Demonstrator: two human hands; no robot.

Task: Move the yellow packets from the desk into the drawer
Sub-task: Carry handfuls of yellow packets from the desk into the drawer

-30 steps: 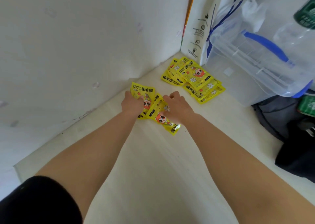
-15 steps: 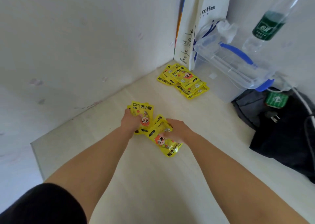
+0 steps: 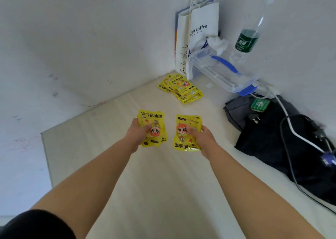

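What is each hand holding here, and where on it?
Left hand holds a few yellow packets by their left side, mid-height. Right hand holds other yellow packets by their right side.

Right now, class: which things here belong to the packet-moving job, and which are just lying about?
Belong to the job:
left hand holding packets
right hand holding packets
packet pile on the desk

Just lying about:
coffee bag
clear plastic box
bottle
dark clothing
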